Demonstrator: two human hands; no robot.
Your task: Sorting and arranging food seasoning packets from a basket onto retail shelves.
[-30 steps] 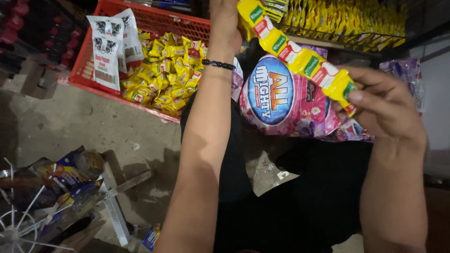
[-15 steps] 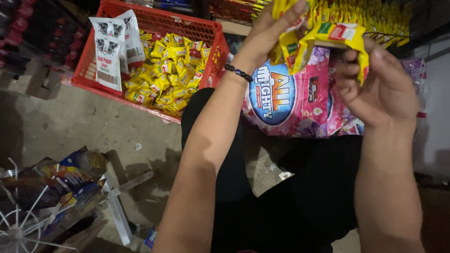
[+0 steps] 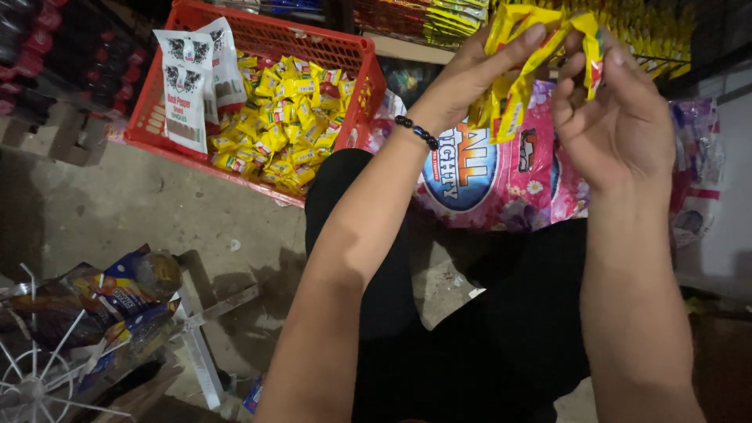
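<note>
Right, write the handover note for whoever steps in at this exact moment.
Left hand: raised, fingers gripping the bunched strip of yellow sachets.
Right hand: gripping the same strip at its right end.
Things: red basket of loose yellow sachets on the floor to the left, white spice packets on its rim; pink detergent bag behind the hands.
Done: strip gathered in both hands.
Left: strip not yet set down anywhere.
</note>
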